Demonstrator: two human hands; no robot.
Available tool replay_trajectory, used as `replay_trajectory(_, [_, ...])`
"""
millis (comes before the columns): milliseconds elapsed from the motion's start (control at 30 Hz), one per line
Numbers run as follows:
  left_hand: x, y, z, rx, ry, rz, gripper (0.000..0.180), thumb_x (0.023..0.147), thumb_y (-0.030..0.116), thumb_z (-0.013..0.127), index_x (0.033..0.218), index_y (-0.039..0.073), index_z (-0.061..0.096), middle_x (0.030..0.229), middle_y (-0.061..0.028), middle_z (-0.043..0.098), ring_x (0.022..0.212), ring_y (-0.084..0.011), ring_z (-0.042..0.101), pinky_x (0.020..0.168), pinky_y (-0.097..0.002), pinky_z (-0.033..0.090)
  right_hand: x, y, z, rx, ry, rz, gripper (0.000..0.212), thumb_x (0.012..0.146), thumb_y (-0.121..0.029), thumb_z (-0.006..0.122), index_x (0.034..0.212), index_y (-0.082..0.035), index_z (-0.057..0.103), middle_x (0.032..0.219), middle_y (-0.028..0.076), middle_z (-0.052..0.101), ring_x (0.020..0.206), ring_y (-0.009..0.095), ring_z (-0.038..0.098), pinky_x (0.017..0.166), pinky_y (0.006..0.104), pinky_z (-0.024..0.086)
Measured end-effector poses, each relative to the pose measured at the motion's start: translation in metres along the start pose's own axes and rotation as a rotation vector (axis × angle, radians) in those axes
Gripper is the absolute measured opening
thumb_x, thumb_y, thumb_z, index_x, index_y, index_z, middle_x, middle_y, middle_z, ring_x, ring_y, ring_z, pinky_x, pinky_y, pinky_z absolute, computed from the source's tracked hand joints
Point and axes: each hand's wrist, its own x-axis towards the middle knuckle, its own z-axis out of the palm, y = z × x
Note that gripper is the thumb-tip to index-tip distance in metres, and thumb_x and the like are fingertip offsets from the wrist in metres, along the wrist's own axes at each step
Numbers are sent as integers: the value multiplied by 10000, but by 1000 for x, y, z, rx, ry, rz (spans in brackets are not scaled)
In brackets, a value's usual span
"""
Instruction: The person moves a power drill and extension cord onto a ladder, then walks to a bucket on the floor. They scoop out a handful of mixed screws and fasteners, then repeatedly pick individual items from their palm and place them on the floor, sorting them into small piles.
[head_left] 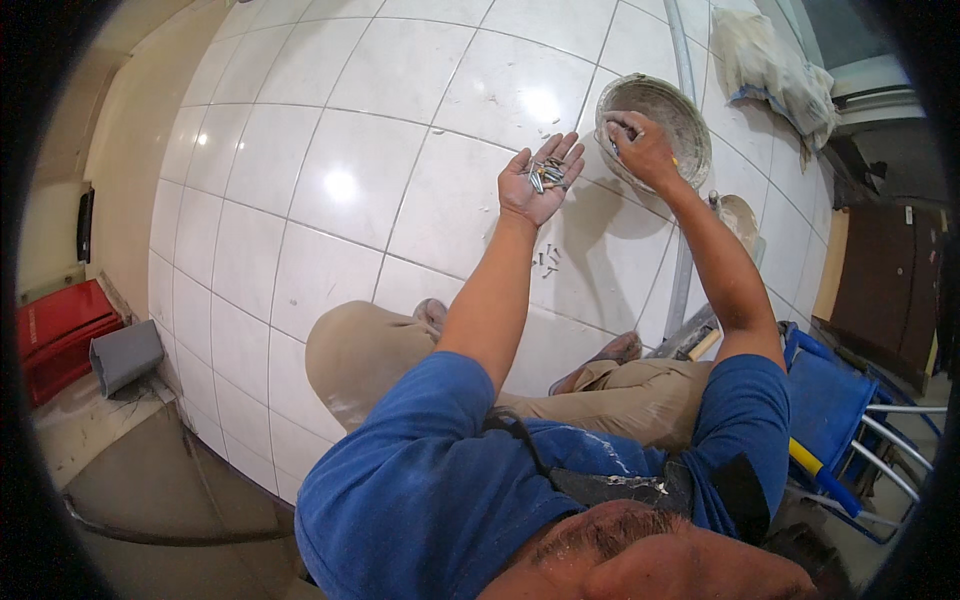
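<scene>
My left hand (535,190) is held palm up over the tiled floor, fingers spread. A small pile of metal screws (545,176) rests on its palm. My right hand (643,150) is at the near left side of a round grey basin (690,125) crusted with dried residue. Its fingers are curled together; what they hold, if anything, is too small to make out. Several more loose screws (550,262) lie on the floor below my left wrist.
A long metal straightedge (683,50) runs along the floor past the basin. A dusty plastic sheet (770,70) lies at the far right. A blue folding ladder or chair (830,400) stands at the right, a red box (70,330) at the far left. Small white chips dot the tiles.
</scene>
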Motion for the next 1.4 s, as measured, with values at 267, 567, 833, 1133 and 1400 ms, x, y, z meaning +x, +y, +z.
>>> replay_trajectory(267, [9, -3, -8, -91, 33, 72, 578, 1021, 290, 244, 1492, -45, 267, 1525, -248, 360, 1428, -420, 316, 1186, -535, 268, -4, 35, -11, 12, -109, 140, 245, 884, -227, 653, 1006, -33, 739, 993, 142, 736, 916, 248, 700, 842, 343, 515])
replay_trajectory(567, [15, -7, 4, -86, -17, 97, 572, 1026, 276, 243, 1513, -24, 239, 1529, -235, 358, 1441, -419, 291, 1186, -562, 261, -30, -10, 10, 179, -383, -42, 278, 831, -228, 773, 1026, -42, 701, 887, 113, 688, 799, 202, 615, 772, 338, 497])
replay_trajectory(833, [15, -9, 11, 9, -71, 39, 585, 1009, 297, 248, 1497, -22, 297, 1531, -216, 380, 1445, -404, 302, 1148, -536, 299, -30, -19, 13, 194, -294, 20, 221, 875, -231, 718, 972, -33, 715, 891, 131, 698, 783, 234, 630, 765, 361, 495])
replay_trajectory(1133, [14, -7, 10, -22, -70, 52, 580, 1008, 300, 245, 1496, -7, 310, 1533, -199, 390, 1447, -375, 318, 1142, -510, 312, -26, -12, 18, 131, -219, -22, 231, 935, -224, 657, 1017, -14, 707, 905, 97, 700, 794, 165, 602, 770, 323, 484])
replay_trajectory(1400, [14, -8, 14, -68, -91, 85, 588, 1003, 280, 250, 1508, -19, 277, 1555, -214, 344, 1470, -371, 270, 1177, -512, 264, -31, -26, 9, 209, -276, -136, 206, 861, -187, 752, 1000, -38, 715, 912, 79, 692, 790, 177, 617, 744, 315, 494])
